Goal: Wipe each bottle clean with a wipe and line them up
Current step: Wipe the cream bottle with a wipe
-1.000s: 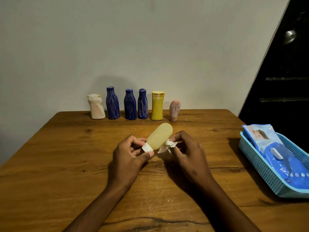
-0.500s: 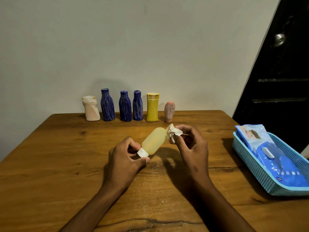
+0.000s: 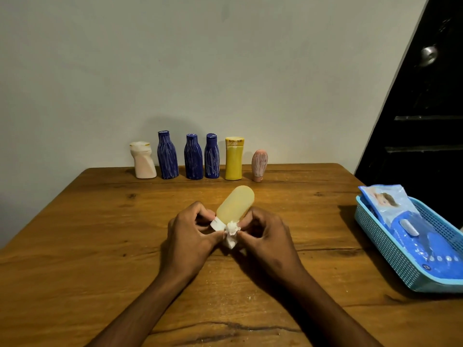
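Observation:
A pale yellow bottle (image 3: 235,205) with a white cap (image 3: 217,224) is held tilted above the table centre, its base pointing away from me. My left hand (image 3: 190,236) pinches the cap end. My right hand (image 3: 265,236) pinches a crumpled white wipe (image 3: 231,234) against the bottle near the cap. Along the far edge stands a row: a white bottle (image 3: 143,160), three blue bottles (image 3: 167,155) (image 3: 193,157) (image 3: 212,156), a yellow bottle (image 3: 234,158) and a small pink bottle (image 3: 259,165).
A blue plastic basket (image 3: 390,249) at the right table edge holds a blue pack of wipes (image 3: 411,229). The wooden table (image 3: 100,246) meets a plain wall at the back. A dark door (image 3: 426,108) stands at the right.
My right hand has slid the wipe from the bottle's far end down to the cap end. The bottle now tilts more upright. My left hand keeps its grip on the cap.

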